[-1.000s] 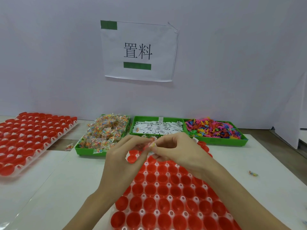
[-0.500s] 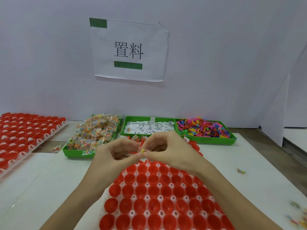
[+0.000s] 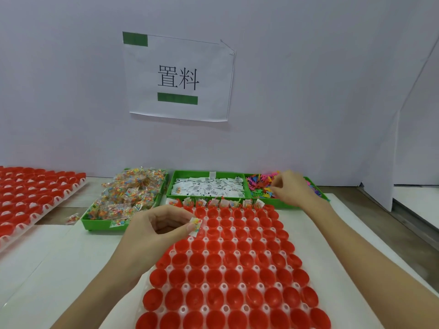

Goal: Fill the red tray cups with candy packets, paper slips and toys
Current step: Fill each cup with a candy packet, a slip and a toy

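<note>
Your left hand (image 3: 156, 224) pinches a crinkly clear candy packet (image 3: 196, 224) with a paper slip, thumb and forefinger clamped on it, over the red tray's (image 3: 237, 264) far-left corner. Lower it into the first bare cup of the second row; the far row looks filled. Cups are smooth, glossy, hemispherical plastic. Your right hand (image 3: 288, 188) reaches into the toy bin (image 3: 261, 186) at the bench's far edge; fingers blurred, grip cannot be told. Toys are small, spiky, bright.

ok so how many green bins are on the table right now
3, in a row along the wall: the candy packet bin on the left, the paper slip bin in the middle, and the toy bin on the right, where the right hand reaches.
</note>
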{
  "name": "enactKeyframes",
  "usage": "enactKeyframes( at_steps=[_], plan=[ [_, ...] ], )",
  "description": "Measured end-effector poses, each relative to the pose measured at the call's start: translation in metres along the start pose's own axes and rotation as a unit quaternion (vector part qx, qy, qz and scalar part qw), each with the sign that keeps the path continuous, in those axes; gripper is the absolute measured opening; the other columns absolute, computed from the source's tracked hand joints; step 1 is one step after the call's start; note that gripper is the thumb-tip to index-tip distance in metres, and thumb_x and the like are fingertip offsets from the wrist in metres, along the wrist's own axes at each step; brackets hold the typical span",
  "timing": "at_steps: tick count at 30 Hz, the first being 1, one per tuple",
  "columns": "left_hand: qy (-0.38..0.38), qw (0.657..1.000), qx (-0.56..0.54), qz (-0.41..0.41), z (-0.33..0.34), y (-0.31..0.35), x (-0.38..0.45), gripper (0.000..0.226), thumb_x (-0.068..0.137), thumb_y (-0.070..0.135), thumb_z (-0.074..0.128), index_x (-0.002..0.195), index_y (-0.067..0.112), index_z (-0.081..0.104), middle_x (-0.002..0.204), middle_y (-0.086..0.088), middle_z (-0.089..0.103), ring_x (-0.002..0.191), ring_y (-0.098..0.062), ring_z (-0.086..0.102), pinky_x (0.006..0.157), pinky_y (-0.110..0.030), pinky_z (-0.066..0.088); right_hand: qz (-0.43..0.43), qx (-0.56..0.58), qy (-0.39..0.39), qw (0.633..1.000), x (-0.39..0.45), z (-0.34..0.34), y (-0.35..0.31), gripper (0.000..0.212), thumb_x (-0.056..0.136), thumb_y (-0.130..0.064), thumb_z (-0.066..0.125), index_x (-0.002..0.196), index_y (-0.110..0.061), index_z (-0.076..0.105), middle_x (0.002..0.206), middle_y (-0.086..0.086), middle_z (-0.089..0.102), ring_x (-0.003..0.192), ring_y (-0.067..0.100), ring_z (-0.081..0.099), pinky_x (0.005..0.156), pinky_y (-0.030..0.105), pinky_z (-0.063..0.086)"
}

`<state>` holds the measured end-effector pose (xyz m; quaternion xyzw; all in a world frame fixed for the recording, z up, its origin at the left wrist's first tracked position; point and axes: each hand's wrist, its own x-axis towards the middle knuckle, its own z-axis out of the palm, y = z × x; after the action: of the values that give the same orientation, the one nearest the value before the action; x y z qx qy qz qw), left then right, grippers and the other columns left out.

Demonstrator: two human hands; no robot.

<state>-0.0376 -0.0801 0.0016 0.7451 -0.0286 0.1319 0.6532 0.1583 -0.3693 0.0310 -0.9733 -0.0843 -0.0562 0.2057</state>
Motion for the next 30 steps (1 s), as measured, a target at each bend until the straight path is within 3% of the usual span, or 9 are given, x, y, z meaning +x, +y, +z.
enactKeyframes(
  at_steps=[3, 7, 9, 11, 13, 16, 22, 26, 30],
  plan=[
    [0.042, 0.999, 0.006, 0.021, 0.003, -0.002, -0.001, 0.014, 0.071, 0.026, 0.085, 0.084, 0.024, 0.081, 0.086, -0.003, 0.079, 0.080, -0.015, 0.076, 0.073, -0.016, 0.057, 0.049, -0.054, 0.005, 0.997, 0.016, 0.008, 0.036, 0.015, 0.092, -0.015, 0.074, 0.100, -0.004, 0.080, 0.105, 0.013, 0.077, 0.097, 0.022, 0.070, 0.081, 0.027, 0.049],
    [0.061, 0.998, 0.010, 0.033, 0.005, -0.004, -0.001, 0.011, 0.074, 0.020, 0.085, 0.083, 0.025, 0.081, 0.085, -0.002, 0.079, 0.080, -0.014, 0.075, 0.073, -0.016, 0.058, 0.080, -0.027, -0.014, 0.996, 0.027, 0.011, 0.047, 0.031, 0.088, -0.033, 0.079, 0.098, -0.004, 0.081, 0.102, 0.011, 0.077, 0.096, 0.021, 0.069, 0.091, 0.034, 0.053],
    [0.055, 0.998, 0.016, 0.036, 0.007, -0.004, -0.002, 0.011, 0.073, 0.021, 0.084, 0.083, 0.026, 0.081, 0.085, -0.001, 0.079, 0.080, -0.014, 0.075, 0.074, -0.016, 0.058, 0.103, -0.047, -0.040, 0.993, 0.033, 0.007, 0.045, 0.047, 0.086, -0.046, 0.078, 0.077, 0.000, 0.073, 0.076, 0.013, 0.070, 0.071, 0.018, 0.061, 0.073, 0.033, 0.051],
    [0.051, 0.998, 0.019, 0.037, 0.010, -0.004, -0.003, 0.011, 0.073, 0.023, 0.084, 0.083, 0.026, 0.081, 0.084, -0.001, 0.079, 0.079, -0.014, 0.076, 0.074, -0.017, 0.059, 0.133, -0.067, -0.046, 0.988, 0.038, 0.006, 0.041, 0.058, 0.082, -0.053, 0.079, 0.064, -0.009, 0.047, 0.059, 0.007, 0.046, 0.058, 0.018, 0.046, 0.056, 0.031, 0.040],
    [0.051, 0.998, 0.018, 0.040, 0.012, -0.006, -0.003, 0.011, 0.075, 0.020, 0.084, 0.084, 0.026, 0.081, 0.084, -0.002, 0.079, 0.079, -0.015, 0.076, 0.074, -0.018, 0.059, 0.154, -0.089, -0.049, 0.983, 0.040, 0.008, 0.034, 0.059, 0.081, -0.050, 0.082, 0.066, -0.012, 0.038, 0.064, 0.003, 0.043, 0.068, 0.022, 0.050, 0.061, 0.029, 0.040],
    [0.056, 0.997, 0.024, 0.042, 0.013, -0.009, -0.004, 0.013, 0.078, 0.015, 0.084, 0.084, 0.026, 0.080, 0.084, -0.003, 0.078, 0.080, -0.016, 0.075, 0.074, -0.018, 0.059, 0.170, -0.096, -0.051, 0.980, 0.046, 0.013, 0.030, 0.044, 0.083, -0.038, 0.082, 0.078, -0.009, 0.050, 0.075, 0.004, 0.056, 0.076, 0.023, 0.057, 0.063, 0.030, 0.044],
    [0.068, 0.996, 0.022, 0.046, 0.012, -0.009, -0.003, 0.011, 0.077, 0.014, 0.084, 0.085, 0.022, 0.080, 0.085, -0.003, 0.078, 0.079, -0.017, 0.075, 0.075, -0.018, 0.059, 0.141, -0.108, -0.063, 0.982, 0.045, 0.012, 0.031, 0.050, 0.082, -0.047, 0.081, 0.097, -0.008, 0.052, 0.093, 0.008, 0.060, 0.089, 0.027, 0.061, 0.072, 0.032, 0.049],
    [0.066, 0.996, 0.020, 0.051, 0.013, -0.007, -0.004, 0.011, 0.076, 0.018, 0.084, 0.085, 0.024, 0.080, 0.085, -0.002, 0.078, 0.079, -0.016, 0.075, 0.075, -0.018, 0.059, 0.125, -0.104, -0.067, 0.984, 0.046, 0.011, 0.032, 0.046, 0.084, -0.045, 0.079, 0.084, -0.009, 0.051, 0.086, 0.007, 0.056, 0.082, 0.026, 0.055, 0.069, 0.032, 0.043],
    [0.066, 0.996, 0.022, 0.050, 0.011, -0.007, -0.003, 0.011, 0.077, 0.018, 0.084, 0.086, 0.025, 0.080, 0.086, -0.002, 0.078, 0.080, -0.016, 0.075, 0.076, -0.020, 0.059, 0.116, -0.090, -0.076, 0.986, 0.046, 0.013, 0.031, 0.051, 0.088, -0.044, 0.075, 0.066, -0.016, 0.038, 0.065, 0.001, 0.041, 0.059, 0.017, 0.042, 0.053, 0.029, 0.035]
  ],
)
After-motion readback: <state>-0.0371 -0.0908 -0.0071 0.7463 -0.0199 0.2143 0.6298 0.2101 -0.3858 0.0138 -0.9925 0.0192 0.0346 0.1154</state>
